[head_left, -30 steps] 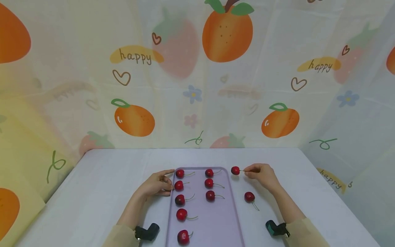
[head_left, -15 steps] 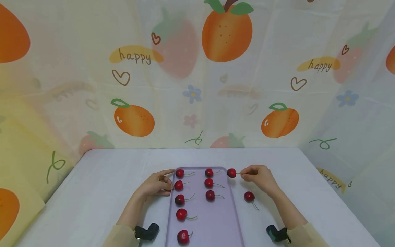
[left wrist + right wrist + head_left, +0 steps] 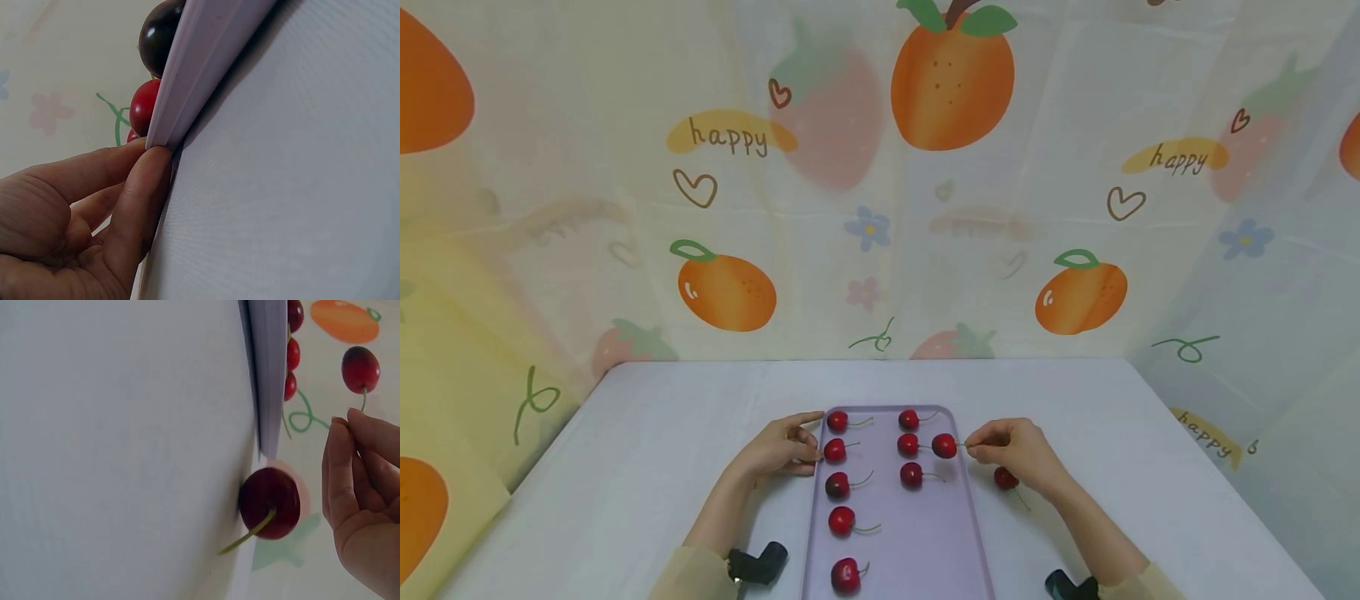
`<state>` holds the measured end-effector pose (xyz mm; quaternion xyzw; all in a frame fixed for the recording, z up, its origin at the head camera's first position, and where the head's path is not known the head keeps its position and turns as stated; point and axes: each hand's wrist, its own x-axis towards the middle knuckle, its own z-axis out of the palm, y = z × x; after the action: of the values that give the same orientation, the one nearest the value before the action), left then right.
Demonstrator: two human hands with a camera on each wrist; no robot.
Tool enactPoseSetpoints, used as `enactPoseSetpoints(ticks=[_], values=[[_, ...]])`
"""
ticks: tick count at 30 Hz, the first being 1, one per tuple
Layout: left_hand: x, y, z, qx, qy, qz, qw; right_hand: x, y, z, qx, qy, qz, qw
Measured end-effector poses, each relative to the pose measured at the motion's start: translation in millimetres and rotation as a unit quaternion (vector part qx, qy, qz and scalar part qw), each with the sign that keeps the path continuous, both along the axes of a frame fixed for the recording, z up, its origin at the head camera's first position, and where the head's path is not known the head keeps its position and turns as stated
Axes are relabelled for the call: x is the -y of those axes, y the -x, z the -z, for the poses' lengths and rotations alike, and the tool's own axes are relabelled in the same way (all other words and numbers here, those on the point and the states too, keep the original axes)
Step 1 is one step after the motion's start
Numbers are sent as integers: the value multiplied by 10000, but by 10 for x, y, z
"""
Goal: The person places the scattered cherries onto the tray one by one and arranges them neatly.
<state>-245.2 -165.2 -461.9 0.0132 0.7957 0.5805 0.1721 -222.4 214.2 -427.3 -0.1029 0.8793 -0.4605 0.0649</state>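
Observation:
My right hand pinches the thin stem of a red cherry between thumb and fingertips. The cherry hangs over the right side of the lilac tray, as the right wrist view also shows. My left hand rests at the tray's far left edge, its thumb and index finger spread along the rim. Several cherries with stems stand in a column along the tray's left side, among them a front cherry. A second column of three, including a middle cherry, lies right of it.
One loose cherry lies on the white table to the right of the tray, partly behind my right hand in the head view. A fruit-printed curtain hangs behind the table. Dark wrist cameras sit at both sleeves.
My right hand has carried the pinched cherry leftward and nearer, from beside the tray to above its right part. The left hand has stayed at the tray's edge.

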Motion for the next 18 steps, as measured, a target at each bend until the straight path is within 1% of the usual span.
enactPoseSetpoints(ticks=[7, 13, 18], values=[[5, 4, -7, 36, 27, -5, 10000, 104, -105, 10, 127, 12, -229, 9997], [7, 6, 6, 23, -22, 56, 10000, 152, -173, 50, 79, 52, -672, 9977], [0, 7, 9, 58, 14, -45, 10000, 194, -230, 59, 179, 228, -950, 9951]])
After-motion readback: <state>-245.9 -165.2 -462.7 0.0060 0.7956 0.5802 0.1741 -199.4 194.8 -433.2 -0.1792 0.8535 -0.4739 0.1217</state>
